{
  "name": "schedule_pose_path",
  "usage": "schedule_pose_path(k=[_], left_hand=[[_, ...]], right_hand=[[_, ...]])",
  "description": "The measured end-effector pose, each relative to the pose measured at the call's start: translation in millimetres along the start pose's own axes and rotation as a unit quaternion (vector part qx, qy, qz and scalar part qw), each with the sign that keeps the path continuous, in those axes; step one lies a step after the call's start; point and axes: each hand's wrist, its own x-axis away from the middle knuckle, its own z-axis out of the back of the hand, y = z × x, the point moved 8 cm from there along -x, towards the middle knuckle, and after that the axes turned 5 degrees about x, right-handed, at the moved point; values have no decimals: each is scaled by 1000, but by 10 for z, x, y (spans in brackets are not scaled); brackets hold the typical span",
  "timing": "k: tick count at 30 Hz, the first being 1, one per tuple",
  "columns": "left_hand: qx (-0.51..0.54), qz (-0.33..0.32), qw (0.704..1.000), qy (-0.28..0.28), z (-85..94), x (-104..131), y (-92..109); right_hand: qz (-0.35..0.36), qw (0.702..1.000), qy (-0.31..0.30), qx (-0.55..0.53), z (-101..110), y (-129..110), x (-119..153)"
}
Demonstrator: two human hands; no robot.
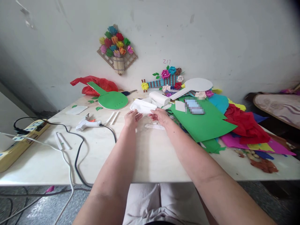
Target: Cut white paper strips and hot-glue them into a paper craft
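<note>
Holding bare forearms [114, 159] out from the bottom edge toward the middle of the frame, pinching a soft white sheet [143, 105] between thumb and fingers, with the left hand [132, 117] at its left end and the right hand [161, 116] at its right. Spanning it at frame centre, just in front of a white roll [160, 98]. Judging by its creases, needing light, even tension; probably working best by matching both pinches, smoothing wrinkles outward, and avoiding the glue gun [88, 123] left of centre.
</note>
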Motion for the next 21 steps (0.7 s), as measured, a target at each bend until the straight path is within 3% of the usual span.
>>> schedule_pose_path(k=[7, 16, 21], left_hand=[[-8, -8, 1000, 3, -21, 34, 28], [-45, -18, 999, -3, -52, 63, 28], [-42, -22, 999, 7, -31, 70, 49]], right_hand=[[-2, 999, -36, -15, -55, 5, 1], [9, 1000, 14, 6, -29, -6, 37], [23, 1000, -4, -14, -60, -17, 40]])
